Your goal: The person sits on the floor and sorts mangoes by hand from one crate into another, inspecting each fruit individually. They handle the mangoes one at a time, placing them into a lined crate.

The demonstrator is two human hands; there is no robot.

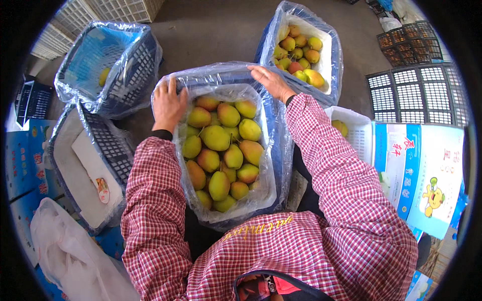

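Note:
A blue plastic crate (pixel 280 150) wrapped in clear plastic film stands before me, with a pale liner inside. Yellow-green pears (pixel 215 138) with a red blush fill much of it. My left hand (pixel 170 103) rests over the crate's far left corner, fingers spread on the film. My right hand (pixel 272 82) lies at the far right corner, its fingertips on the film-covered rim. Neither hand holds a pear. Whether the fingers pinch the film cannot be made out.
Another lined crate of pears (pixel 339 64) adjoins at the far right. At left stand a crate with one yellow fruit (pixel 104 76) and a crate with a white liner (pixel 67 161). Printed cartons (pixel 438 165) and a white basket (pixel 361 131) are at right; a plastic bag (pixel 71 252) lies lower left.

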